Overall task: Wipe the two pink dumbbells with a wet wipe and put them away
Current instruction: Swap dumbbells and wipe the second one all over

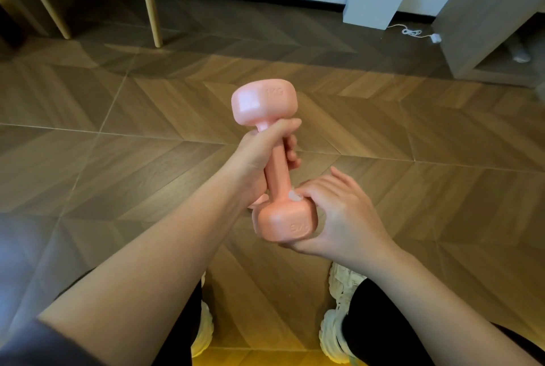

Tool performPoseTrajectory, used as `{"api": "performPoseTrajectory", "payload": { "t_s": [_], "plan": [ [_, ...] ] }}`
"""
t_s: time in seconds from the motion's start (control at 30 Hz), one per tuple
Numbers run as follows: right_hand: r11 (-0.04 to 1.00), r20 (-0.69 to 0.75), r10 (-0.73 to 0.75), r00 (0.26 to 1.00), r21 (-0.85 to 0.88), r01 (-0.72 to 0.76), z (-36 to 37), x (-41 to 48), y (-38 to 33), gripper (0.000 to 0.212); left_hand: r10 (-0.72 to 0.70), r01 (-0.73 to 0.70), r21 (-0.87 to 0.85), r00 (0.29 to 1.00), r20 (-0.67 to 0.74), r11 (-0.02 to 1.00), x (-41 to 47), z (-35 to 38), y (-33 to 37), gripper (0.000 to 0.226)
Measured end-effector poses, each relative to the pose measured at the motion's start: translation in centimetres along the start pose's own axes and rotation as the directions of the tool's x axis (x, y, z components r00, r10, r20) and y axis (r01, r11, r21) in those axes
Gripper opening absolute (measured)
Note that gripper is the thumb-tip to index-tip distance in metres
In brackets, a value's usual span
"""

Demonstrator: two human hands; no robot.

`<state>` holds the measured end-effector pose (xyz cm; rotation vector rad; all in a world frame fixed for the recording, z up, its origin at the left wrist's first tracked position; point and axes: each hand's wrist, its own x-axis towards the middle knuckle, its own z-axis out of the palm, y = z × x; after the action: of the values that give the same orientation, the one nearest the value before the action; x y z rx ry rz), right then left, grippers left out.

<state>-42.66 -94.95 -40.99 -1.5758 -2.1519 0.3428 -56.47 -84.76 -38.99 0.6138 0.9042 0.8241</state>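
One dumbbell [276, 171] is held in the air over the floor [413, 129], in front of the person and above the shoes [339, 321]; nothing is put away yet. Only this one is made out; the other cannot be placed. Judged as mid-wipe on the first piece: a white scrap [294, 196] is seen at the right fingertips against the near head, possibly the wipe, but too small to tell. How much of the surface is already cleaned cannot be read. Judged as left to do: the rest of this wipe, the second one, then storage of both. No storage spot is identified.

The handle is gripped by the left hand [253, 156], fingers [290, 153] wrapped round its upper part. The near head is cupped by the right hand [345, 218], fingers curled over its top edge and thumb lying under it.

The long axis is seen running away from the person, nearly straight up the frame. The far head is tipped slightly left and raised, the near head lower and closer to the body. A "KG" mark is read on both heads
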Motion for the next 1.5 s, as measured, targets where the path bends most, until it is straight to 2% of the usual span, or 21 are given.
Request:
{"api": "performPoseTrajectory", "payload": {
  "t_s": [0.13, 0.23, 0.3, 0.4, 0.47, 0.53, 0.63, 0.8, 0.97, 1.03, 1.1, 1.17, 1.23, 1.3, 1.4, 1.5],
  "plan": [
    [0.999, -0.027, -0.013, 1.0, -0.044, 0.012, 0.4, -0.1, 0.3, 0.056, -0.069, 0.076, 0.094, 0.995, -0.074, 0.993, 0.3, -0.6, -0.3, 0.026],
    [1.0, -0.002, -0.022, 1.0, 0.001, 0.022, 0.5, -0.1, 0.1, 0.061, -0.091, 0.09, -0.053, 0.996, -0.023, 0.995, 0.1, -0.3, -0.1, 0.028],
    [1.0, -0.007, -0.009, 1.0, 0.019, 0.009, 0.3, 0.1, 0.2, 0.065, -0.049, 0.049, -0.138, 0.999, 0.001, 0.989, -0.1, 0.0, 0.1, 0.026],
    [0.998, -0.044, 0.03, 0.999, -0.044, -0.032, 0.1, 0.1, 0.0, 0.063, -0.004, 0.002, -0.042, 0.999, -0.044, 0.999, 0.2, -0.2, -0.3, 0.024],
    [0.993, -0.07, 0.051, 0.996, -0.103, -0.058, 0.2, 0.1, 0.0, 0.057, -0.026, 0.026, -0.003, 0.997, -0.066, 1.0, 0.2, -0.3, -0.6, 0.034],
    [0.99, -0.084, 0.052, 0.995, -0.125, -0.062, 0.5, 0.0, 0.1, 0.052, -0.067, 0.067, 0.003, 0.996, -0.066, 0.998, 0.2, -0.2, -0.6, 0.034],
    [0.996, -0.057, 0.038, 0.998, -0.082, -0.043, 1.1, 0.0, 0.2, 0.057, -0.11, 0.11, 0.004, 0.992, -0.057, 0.994, 0.1, 0.0, -0.5, 0.026],
    [1.0, -0.046, -0.007, 0.999, 0.016, 0.007, 1.0, 0.3, 0.3, 0.061, -0.125, 0.123, -0.132, 0.992, -0.009, 0.984, -0.3, 0.4, 0.4, 0.03],
    [0.985, -0.186, 0.028, 0.982, -0.161, -0.058, 1.6, 0.1, -0.7, 0.045, -0.16, 0.154, -0.059, 0.982, -0.101, 0.986, -0.2, -0.1, 0.2, 0.016],
    [0.98, -0.201, 0.033, 0.979, -0.185, -0.071, 2.0, 0.1, -0.7, 0.048, -0.174, 0.168, -0.055, 0.976, -0.134, 0.984, 0.0, -0.2, -0.1, 0.019],
    [0.995, -0.146, -0.006, 0.989, -0.102, -0.009, 1.8, 0.2, -0.4, 0.058, -0.193, 0.182, -0.088, 0.972, -0.131, 0.979, 0.0, -0.3, 0.1, 0.025],
    [0.997, -0.11, -0.037, 0.993, 0.064, 0.044, 1.3, 0.3, -0.1, 0.065, -0.218, 0.205, -0.163, 0.974, -0.068, 0.965, -0.1, -0.4, 0.7, 0.028],
    [0.977, -0.079, -0.004, 0.997, 0.211, 0.021, 0.8, 0.4, -0.3, 0.064, -0.224, 0.217, -0.203, 0.975, -0.012, 0.955, -0.3, -0.4, 1.3, 0.028],
    [0.968, -0.061, 0.038, 0.997, 0.248, -0.022, 0.6, 0.5, -0.3, 0.062, -0.19, 0.187, -0.143, 0.982, -0.01, 0.972, -0.3, -0.6, 1.3, 0.024],
    [0.991, -0.066, 0.037, 0.997, 0.134, -0.027, 0.6, 0.4, 0.2, 0.064, -0.19, 0.188, -0.045, 0.981, -0.042, 0.981, -0.2, -0.9, 1.2, 0.026],
    [0.999, -0.064, -0.025, 0.998, 0.036, 0.028, 0.9, 0.3, 0.5, 0.06, -0.219, 0.217, -0.046, 0.974, -0.051, 0.975, -0.3, -0.7, 0.7, 0.023]
  ]
}}
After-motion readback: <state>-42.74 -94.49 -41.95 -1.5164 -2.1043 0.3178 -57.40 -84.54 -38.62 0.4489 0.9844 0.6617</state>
